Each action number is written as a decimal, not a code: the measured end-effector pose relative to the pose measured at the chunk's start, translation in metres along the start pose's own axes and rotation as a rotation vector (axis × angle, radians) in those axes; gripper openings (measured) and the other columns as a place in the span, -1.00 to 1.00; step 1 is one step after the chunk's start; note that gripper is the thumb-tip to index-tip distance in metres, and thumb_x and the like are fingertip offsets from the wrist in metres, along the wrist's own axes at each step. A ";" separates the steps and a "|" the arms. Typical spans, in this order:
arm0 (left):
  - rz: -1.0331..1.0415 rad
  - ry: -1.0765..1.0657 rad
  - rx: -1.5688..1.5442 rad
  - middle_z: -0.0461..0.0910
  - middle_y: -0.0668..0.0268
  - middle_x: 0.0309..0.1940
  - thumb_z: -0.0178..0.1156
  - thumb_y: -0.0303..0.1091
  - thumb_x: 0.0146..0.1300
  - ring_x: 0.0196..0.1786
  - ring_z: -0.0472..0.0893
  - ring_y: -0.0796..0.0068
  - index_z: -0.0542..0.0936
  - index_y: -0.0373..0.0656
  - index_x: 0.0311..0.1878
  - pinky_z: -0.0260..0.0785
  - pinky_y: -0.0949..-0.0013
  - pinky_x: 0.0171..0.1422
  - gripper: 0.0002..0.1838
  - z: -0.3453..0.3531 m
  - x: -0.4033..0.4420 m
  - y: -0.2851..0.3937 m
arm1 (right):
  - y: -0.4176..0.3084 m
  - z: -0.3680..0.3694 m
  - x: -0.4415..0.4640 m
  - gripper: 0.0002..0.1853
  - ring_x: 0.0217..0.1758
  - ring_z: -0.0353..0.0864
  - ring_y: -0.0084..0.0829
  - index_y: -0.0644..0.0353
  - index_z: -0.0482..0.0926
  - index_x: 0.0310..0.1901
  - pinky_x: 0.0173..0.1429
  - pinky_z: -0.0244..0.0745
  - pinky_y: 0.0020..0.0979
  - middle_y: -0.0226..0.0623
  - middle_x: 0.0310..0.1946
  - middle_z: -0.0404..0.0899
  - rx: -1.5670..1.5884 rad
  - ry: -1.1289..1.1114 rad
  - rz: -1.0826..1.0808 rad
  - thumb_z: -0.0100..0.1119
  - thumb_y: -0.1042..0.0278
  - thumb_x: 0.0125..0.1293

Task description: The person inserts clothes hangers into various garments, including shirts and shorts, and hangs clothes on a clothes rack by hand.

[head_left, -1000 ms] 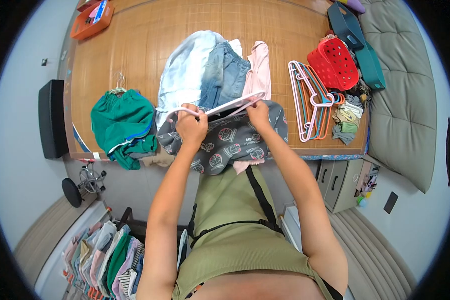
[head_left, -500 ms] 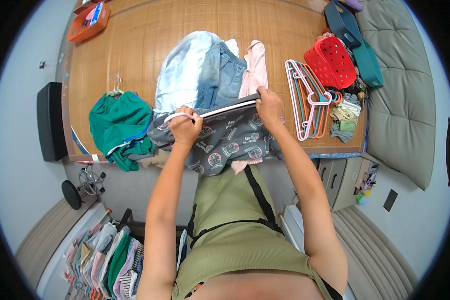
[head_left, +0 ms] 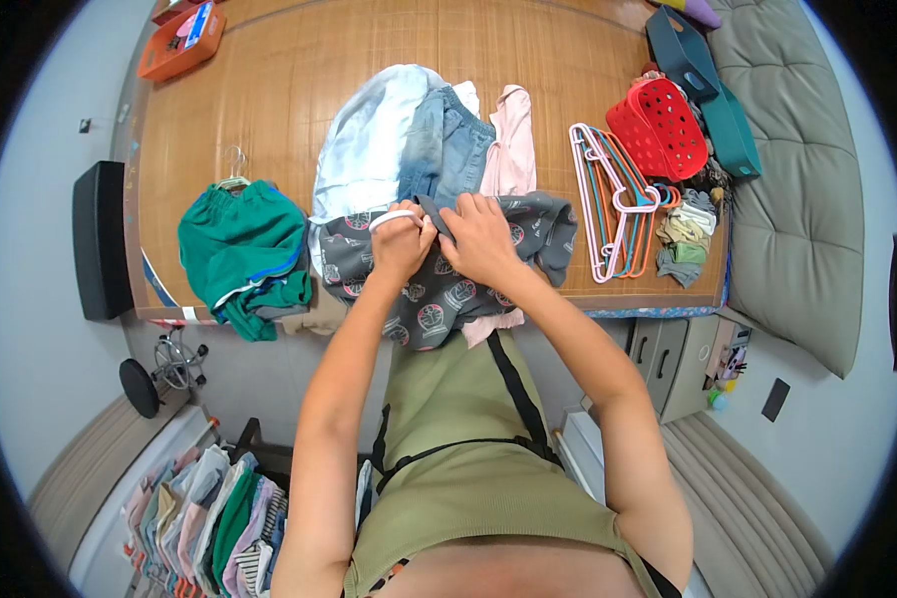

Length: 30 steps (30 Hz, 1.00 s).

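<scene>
A dark grey garment point(head_left: 434, 311) with a printed pattern lies bunched at the near edge of the bed in front of me. My left hand point(head_left: 404, 247) is closed around a pale hanger point(head_left: 393, 215), whose curved end shows above the fingers; the rest of it is hidden by cloth and hand. Close beside it, my right hand point(head_left: 480, 239) grips the garment's upper edge, with a fold of grey fabric standing up between the hands. Directly beyond are blue jeans point(head_left: 455, 149), a pale blue and white garment point(head_left: 369, 145) and a pink garment point(head_left: 512, 149).
Green clothing point(head_left: 239, 239) on a hanger lies to the left. At right are several hangers point(head_left: 608, 209), a red basket point(head_left: 658, 130), rolled small clothes point(head_left: 686, 237) and teal bins point(head_left: 733, 130). Hung clothes point(head_left: 209, 508) fill a rack at lower left.
My right hand has moved left and slightly down, close to my left hand. The stretched top edge has bunched up, and the white hanger bar between the hands is no longer visible.
</scene>
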<state>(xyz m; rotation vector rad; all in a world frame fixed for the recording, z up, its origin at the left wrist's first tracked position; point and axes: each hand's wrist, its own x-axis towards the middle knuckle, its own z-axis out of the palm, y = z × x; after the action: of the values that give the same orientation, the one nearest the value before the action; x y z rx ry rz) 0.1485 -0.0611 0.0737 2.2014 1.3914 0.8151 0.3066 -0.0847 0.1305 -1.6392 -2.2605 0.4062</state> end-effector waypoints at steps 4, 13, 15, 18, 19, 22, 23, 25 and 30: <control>0.066 -0.041 -0.057 0.50 0.14 -0.46 0.19 -0.35 0.17 -0.33 0.53 0.09 0.51 -0.21 -0.44 0.38 0.14 -0.24 -0.85 -0.001 0.004 0.001 | 0.020 0.030 -0.009 -0.76 -0.16 0.43 -0.17 0.20 0.48 -0.17 0.01 0.32 -0.20 -0.18 -0.31 0.45 0.097 0.092 -0.127 0.22 0.33 0.16; 0.050 -0.117 -0.064 0.48 0.12 -0.19 0.26 -0.06 0.18 -0.10 0.50 0.07 0.46 -0.22 -0.04 0.38 0.12 -0.05 -0.55 -0.034 -0.009 -0.025 | 0.046 0.034 -0.026 -0.78 -0.18 0.48 -0.06 0.26 0.52 -0.12 -0.05 0.36 -0.14 -0.10 -0.31 0.52 0.291 0.148 0.066 0.21 0.38 0.22; -0.017 -0.119 -0.134 0.46 0.09 -0.13 0.27 -0.06 0.18 -0.04 0.47 0.05 0.43 -0.25 0.03 0.32 0.12 0.05 -0.49 -0.034 -0.012 -0.023 | 0.039 0.033 -0.020 -0.78 -0.18 0.49 -0.05 0.28 0.54 -0.14 -0.04 0.37 -0.15 -0.09 -0.31 0.54 0.293 0.132 0.063 0.21 0.39 0.22; -0.093 0.018 -0.082 0.48 0.09 -0.06 0.29 -0.01 0.15 0.03 0.45 0.05 0.41 -0.26 0.09 0.21 0.09 0.18 -0.41 -0.039 -0.027 -0.036 | 0.053 0.044 -0.023 -0.80 -0.15 0.52 -0.03 0.31 0.56 -0.16 -0.02 0.39 -0.17 -0.05 -0.29 0.57 0.414 0.227 0.099 0.21 0.39 0.23; -0.120 0.099 0.018 0.46 0.06 0.04 0.31 0.05 0.12 0.11 0.42 0.02 0.38 -0.28 0.14 0.15 0.06 0.26 -0.31 -0.042 -0.038 -0.047 | 0.056 0.040 -0.022 -0.80 -0.14 0.53 -0.02 0.32 0.56 -0.16 -0.02 0.40 -0.18 -0.04 -0.28 0.57 0.432 0.210 0.109 0.20 0.39 0.24; -0.278 0.385 0.206 0.38 -0.01 0.17 0.35 0.11 0.05 0.26 0.31 -0.03 0.27 -0.31 0.27 0.04 0.04 0.37 -0.12 -0.052 -0.071 -0.070 | 0.059 0.023 -0.019 -0.80 -0.13 0.56 -0.04 0.36 0.56 -0.16 0.01 0.42 -0.22 0.00 -0.25 0.59 0.497 0.163 0.129 0.17 0.40 0.28; -0.385 0.472 0.206 0.36 -0.02 0.20 0.38 0.13 0.02 0.30 0.28 -0.05 0.23 -0.32 0.31 0.00 0.02 0.41 -0.05 -0.053 -0.081 -0.075 | 0.062 0.022 -0.017 -0.80 -0.13 0.56 -0.04 0.36 0.56 -0.17 0.00 0.42 -0.23 0.01 -0.25 0.59 0.520 0.171 0.123 0.16 0.40 0.28; -0.594 0.488 -0.030 0.39 0.03 0.18 0.41 -0.02 0.07 0.25 0.37 0.06 0.20 -0.32 0.34 0.15 0.13 0.34 -0.10 -0.039 -0.110 -0.083 | 0.064 0.023 -0.013 -0.80 -0.14 0.57 -0.05 0.37 0.55 -0.17 -0.01 0.43 -0.23 0.01 -0.25 0.59 0.571 0.183 0.111 0.16 0.40 0.29; -1.003 0.179 -0.849 0.56 0.14 0.01 0.35 -0.30 0.13 0.03 0.55 0.31 0.38 -0.35 0.21 0.36 0.31 0.15 -0.39 -0.019 -0.155 -0.051 | 0.057 0.022 0.003 -0.80 -0.15 0.59 -0.05 0.32 0.56 -0.15 -0.07 0.43 -0.25 0.01 -0.25 0.60 0.603 0.111 0.096 0.16 0.35 0.31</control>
<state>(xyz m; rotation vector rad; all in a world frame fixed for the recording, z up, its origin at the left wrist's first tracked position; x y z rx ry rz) 0.0503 -0.1801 0.0160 0.6698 1.5575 0.9333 0.3454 -0.0653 0.0875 -1.4033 -1.7417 0.8929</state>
